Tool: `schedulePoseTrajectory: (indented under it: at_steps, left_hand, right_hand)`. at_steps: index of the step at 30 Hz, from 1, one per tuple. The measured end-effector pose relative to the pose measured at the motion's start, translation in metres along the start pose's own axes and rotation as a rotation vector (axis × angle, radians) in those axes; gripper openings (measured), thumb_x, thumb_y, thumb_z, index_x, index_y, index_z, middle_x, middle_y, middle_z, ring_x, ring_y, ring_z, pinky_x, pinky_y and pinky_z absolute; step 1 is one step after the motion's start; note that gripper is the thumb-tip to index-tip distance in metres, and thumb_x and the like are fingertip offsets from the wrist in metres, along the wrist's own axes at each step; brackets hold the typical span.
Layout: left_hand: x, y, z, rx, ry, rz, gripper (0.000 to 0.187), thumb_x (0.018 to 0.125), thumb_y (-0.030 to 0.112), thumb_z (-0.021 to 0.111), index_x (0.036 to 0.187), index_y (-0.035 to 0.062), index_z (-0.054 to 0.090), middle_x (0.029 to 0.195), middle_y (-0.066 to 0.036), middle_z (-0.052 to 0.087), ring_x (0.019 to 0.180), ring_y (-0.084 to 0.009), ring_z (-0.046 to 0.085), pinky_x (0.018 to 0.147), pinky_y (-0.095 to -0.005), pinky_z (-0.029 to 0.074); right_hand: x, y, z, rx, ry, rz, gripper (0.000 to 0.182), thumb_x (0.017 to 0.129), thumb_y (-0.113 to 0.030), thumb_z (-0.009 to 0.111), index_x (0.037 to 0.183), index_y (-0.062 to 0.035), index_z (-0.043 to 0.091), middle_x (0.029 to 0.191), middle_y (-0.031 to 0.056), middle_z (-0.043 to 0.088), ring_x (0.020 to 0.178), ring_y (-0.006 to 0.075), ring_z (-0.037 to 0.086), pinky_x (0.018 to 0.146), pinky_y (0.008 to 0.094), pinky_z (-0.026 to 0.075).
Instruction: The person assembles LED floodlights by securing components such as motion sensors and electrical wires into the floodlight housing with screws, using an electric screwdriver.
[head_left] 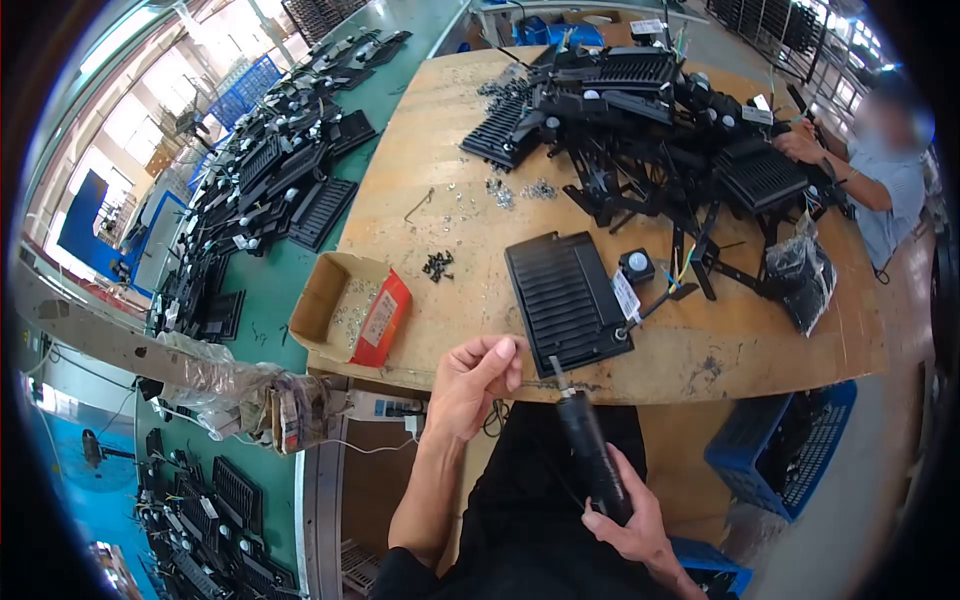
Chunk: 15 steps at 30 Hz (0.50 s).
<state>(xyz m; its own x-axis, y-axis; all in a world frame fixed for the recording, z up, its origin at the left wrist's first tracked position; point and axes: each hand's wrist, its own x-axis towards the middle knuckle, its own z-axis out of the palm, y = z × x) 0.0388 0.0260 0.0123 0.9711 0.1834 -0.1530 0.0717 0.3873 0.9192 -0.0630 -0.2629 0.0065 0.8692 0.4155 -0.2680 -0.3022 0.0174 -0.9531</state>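
My right hand (630, 515) is wrapped round a black electric screwdriver (592, 450), whose bit points up at the near edge of a black ribbed floodlight housing (565, 300). The housing lies ribs up on the wooden table, with a small sensor (636, 265) with a pale dome, a white label (626, 296) and a cable at its right side. Just left of its near corner, my left hand (472, 385) is closed in a pinch; whatever is between the fingertips is too small to make out. Black screws (438, 266) lie in a small pile beyond that hand.
An open cardboard box (325, 300) with small metal parts stands at the left. Piled floodlights (620, 100) fill the table's far side, with a plastic bag (800, 275) at the right. A co-worker (885, 170) sits there. More floodlights lie on the green bench (385, 90).
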Motion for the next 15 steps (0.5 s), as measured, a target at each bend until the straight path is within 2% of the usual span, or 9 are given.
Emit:
schedulePoseTrajectory:
  at_steps: [1,2,5,8,15]
  left_hand:
    - [-0.002,-0.006,0.0,-0.236,-0.106,-0.127,0.023,0.106,0.02,0.066,0.11,-0.0023,0.072,0.083,-0.007,0.07,0.072,-0.0135,0.064,0.07,-0.0277,0.05]
    - [-0.003,-0.011,0.001,-0.256,-0.096,-0.137,0.024,0.106,0.022,0.065,0.105,-0.0015,0.071,0.08,-0.007,0.071,0.065,-0.014,0.062,0.066,-0.029,0.05]
    - [-0.004,-0.007,0.004,-0.377,-0.193,-0.179,0.022,0.106,0.02,0.066,0.102,-0.0011,0.073,0.079,-0.006,0.072,0.063,-0.0126,0.066,0.059,-0.0244,0.054]
    - [-0.003,0.0,0.007,-0.281,-0.217,-0.191,0.022,0.106,0.02,0.066,0.101,-0.001,0.072,0.078,-0.007,0.072,0.06,-0.0139,0.067,0.057,-0.0253,0.056]
    - [0.001,0.002,-0.001,-0.284,-0.298,-0.234,0.021,0.106,0.017,0.065,0.1,-0.0024,0.071,0.078,-0.01,0.073,0.06,-0.0152,0.069,0.058,-0.0264,0.058]
  right_hand:
    - [0.001,-0.011,0.002,-0.053,-0.067,0.017,0.09,0.09,-0.017,0.082,0.161,0.0047,0.032,0.129,0.0155,0.068,0.108,0.0158,0.067,0.098,0.03,0.051]
    - [0.002,-0.018,0.002,-0.108,-0.135,0.03,0.092,0.09,-0.018,0.083,0.163,0.0033,0.03,0.139,0.0164,0.065,0.117,0.0161,0.064,0.106,0.0306,0.047]
    - [0.003,-0.025,0.0,-0.211,-0.155,-0.027,0.091,0.09,-0.018,0.083,0.162,0.003,0.032,0.14,0.0182,0.065,0.117,0.0168,0.065,0.105,0.0307,0.048]
    - [0.005,-0.025,-0.004,-0.217,-0.141,-0.074,0.09,0.09,-0.017,0.083,0.161,0.0034,0.034,0.142,0.0196,0.064,0.119,0.018,0.066,0.107,0.0313,0.048]
    - [-0.001,-0.024,-0.006,-0.201,-0.156,-0.031,0.089,0.089,-0.017,0.084,0.162,0.0007,0.035,0.141,0.0196,0.066,0.12,0.0182,0.067,0.107,0.0317,0.048]
